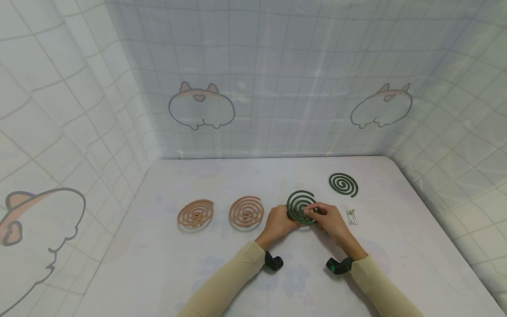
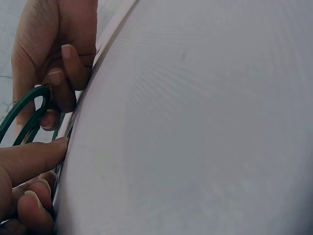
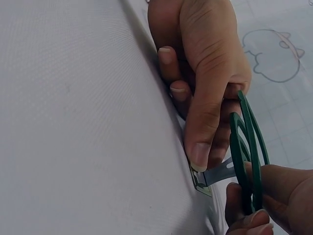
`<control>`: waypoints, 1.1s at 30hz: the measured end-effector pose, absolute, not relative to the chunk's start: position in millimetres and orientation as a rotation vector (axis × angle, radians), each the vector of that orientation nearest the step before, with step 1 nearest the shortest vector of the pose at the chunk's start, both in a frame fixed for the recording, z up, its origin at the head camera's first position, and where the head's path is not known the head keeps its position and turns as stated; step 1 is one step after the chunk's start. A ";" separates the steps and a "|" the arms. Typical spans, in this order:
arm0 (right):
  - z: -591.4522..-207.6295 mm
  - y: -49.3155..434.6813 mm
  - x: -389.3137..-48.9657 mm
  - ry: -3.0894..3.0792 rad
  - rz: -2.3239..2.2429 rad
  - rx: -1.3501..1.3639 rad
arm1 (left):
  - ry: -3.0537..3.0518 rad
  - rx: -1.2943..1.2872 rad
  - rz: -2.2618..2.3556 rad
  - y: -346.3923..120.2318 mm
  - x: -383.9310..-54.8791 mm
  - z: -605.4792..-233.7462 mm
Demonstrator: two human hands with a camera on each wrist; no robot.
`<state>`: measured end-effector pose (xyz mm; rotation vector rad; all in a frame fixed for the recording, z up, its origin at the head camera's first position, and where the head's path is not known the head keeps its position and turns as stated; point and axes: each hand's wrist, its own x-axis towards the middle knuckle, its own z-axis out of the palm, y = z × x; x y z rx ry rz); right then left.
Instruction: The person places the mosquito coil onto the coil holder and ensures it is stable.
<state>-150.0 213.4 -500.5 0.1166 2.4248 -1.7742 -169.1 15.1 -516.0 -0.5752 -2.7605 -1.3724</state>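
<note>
My left hand (image 1: 280, 222) grips a small metal coil stand (image 3: 220, 173); in the right wrist view its thumb lies over the stand's flat base, low at the table. A dark green mosquito coil (image 1: 299, 208) is tilted above that stand, overlapping the left fingers in the head view. With thumb and fingertips, my right hand (image 1: 332, 222) pinches the coil near its centre, where the stand's upright tongue meets it. The left wrist view shows the green coil only in part, between both hands.
Two brown mosquito coils, one farther left (image 1: 196, 213) and one nearer (image 1: 246, 211), sit raised on metal stands. A second green coil (image 1: 343, 184) lies flat at the back right, and another metal stand (image 1: 351, 217) lies right of my right hand. Patterned cloth walls (image 1: 253, 79) enclose the table.
</note>
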 end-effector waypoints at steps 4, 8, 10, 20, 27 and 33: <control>-500.4 213.5 -149.6 2.428 -1.778 0.112 | -2.768 -0.570 -1.354 15.4 -168.9 -515.4; -500.7 213.5 -149.9 2.438 -1.784 0.104 | -2.768 -0.563 -1.354 15.1 -168.5 -514.2; -501.0 213.5 -149.8 2.445 -1.785 0.096 | -2.767 -0.558 -1.359 14.9 -167.9 -513.7; -499.1 211.9 -148.6 2.465 -1.753 0.097 | -2.781 -0.516 -1.298 16.0 -166.2 -512.6; -500.2 211.3 -147.5 2.457 -1.758 0.128 | -2.845 -0.464 -1.359 14.6 -165.4 -509.4; -501.2 211.8 -146.3 2.480 -1.756 0.116 | -2.873 -0.494 -1.436 9.7 -163.5 -505.2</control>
